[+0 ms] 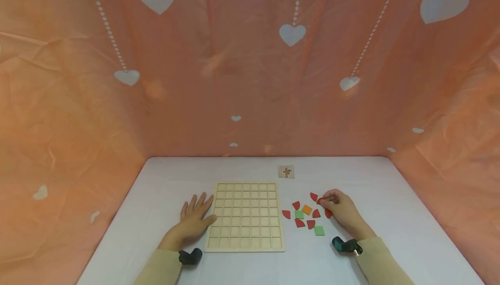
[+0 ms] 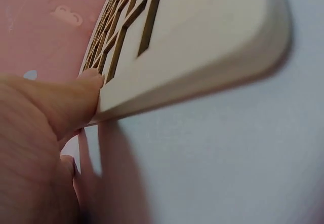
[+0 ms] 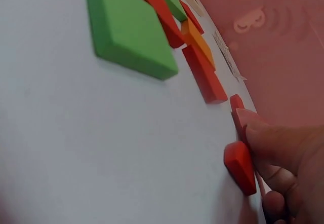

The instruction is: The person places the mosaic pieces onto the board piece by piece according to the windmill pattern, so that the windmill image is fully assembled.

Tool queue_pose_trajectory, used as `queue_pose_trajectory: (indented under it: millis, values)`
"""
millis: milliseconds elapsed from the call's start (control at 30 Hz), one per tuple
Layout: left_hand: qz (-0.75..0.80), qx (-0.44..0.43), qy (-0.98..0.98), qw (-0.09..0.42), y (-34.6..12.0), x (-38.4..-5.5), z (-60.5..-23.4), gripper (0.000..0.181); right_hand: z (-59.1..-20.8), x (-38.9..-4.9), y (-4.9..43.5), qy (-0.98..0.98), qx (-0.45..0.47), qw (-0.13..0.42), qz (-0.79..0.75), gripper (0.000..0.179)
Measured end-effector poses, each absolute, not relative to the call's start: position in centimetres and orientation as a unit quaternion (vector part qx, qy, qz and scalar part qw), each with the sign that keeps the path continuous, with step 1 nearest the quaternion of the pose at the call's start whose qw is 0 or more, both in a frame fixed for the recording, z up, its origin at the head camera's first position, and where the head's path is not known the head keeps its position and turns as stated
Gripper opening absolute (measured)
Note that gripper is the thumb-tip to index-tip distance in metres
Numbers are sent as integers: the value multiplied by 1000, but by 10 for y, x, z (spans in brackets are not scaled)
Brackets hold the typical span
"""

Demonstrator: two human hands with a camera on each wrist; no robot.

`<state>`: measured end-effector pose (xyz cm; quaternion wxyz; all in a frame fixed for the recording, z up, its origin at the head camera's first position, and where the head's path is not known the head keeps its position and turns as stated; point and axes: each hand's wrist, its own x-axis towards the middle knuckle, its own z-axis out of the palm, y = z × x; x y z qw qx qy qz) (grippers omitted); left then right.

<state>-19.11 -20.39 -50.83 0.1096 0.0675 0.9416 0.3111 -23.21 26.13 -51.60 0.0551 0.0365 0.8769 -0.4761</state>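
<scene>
A wooden grid board (image 1: 245, 250) lies flat on the table, its squares bare. My left hand (image 1: 191, 223) rests at its left edge with the fingers spread. In the left wrist view the thumb (image 2: 76, 100) presses against the rim of the board (image 2: 202, 67). Right of the board, my right hand (image 1: 344, 211) pinches a red quarter-circle piece (image 1: 321, 200) low over the table. The thumb hides part of that piece in the right wrist view, where another red quarter-circle piece (image 3: 240, 167) lies just below the thumb.
Around the right hand lie several more red quarter-circle pieces (image 1: 310, 224), an orange square (image 1: 307, 209) and two green squares (image 1: 319, 230). Behind them is a small card with a pinwheel pattern on a grid (image 1: 286, 171). Orange cloth walls (image 1: 250, 103) border the white table (image 1: 175, 172).
</scene>
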Motion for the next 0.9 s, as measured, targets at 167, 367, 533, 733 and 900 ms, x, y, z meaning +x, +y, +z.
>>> queue_pose_trajectory:
  millis: [167, 367, 533, 733, 900]
  values:
    - [309, 62, 943, 110, -203, -192, -509, 63, -515, -232, 265, 871, 27, 63, -487, 28]
    - [307, 65, 944, 105, -202, -192, -509, 62, -504, -233, 271, 859, 40, 67, -506, 36]
    - [305, 63, 944, 110, -203, -192, -511, 62, -484, -236, 246, 862, 28, 74, -501, 35]
    - [297, 66, 947, 100, -203, -193, -514, 61, -470, -246, 195, 863, -8, 66, -501, 23]
    - [298, 69, 947, 97, -203, -194, -514, 62, -467, -249, 154, 862, -59, 56, -500, 13]
